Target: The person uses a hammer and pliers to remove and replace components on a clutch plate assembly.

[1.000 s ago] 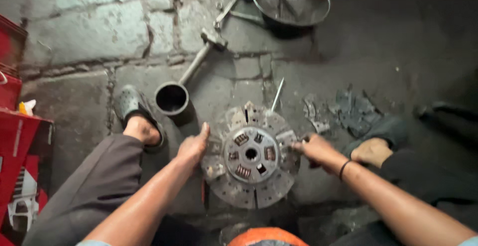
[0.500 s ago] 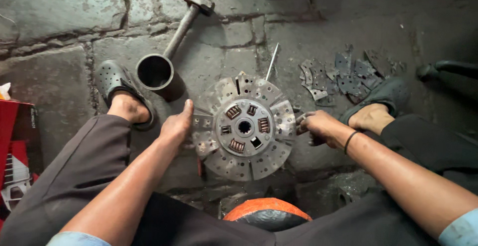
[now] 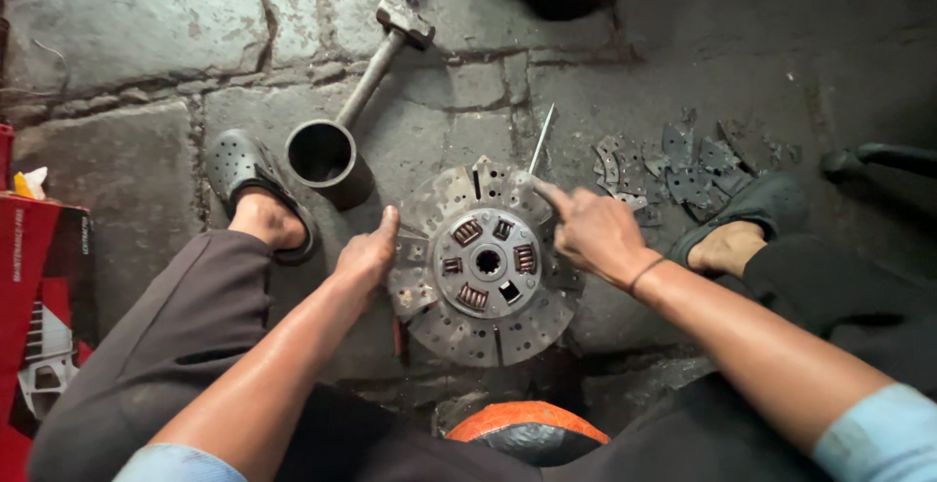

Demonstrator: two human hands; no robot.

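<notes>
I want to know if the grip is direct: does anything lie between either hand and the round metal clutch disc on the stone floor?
Nothing visible does. The left hand rests bare on the left rim of the round metal clutch disc, and the right hand lies on its upper right edge.
</notes>
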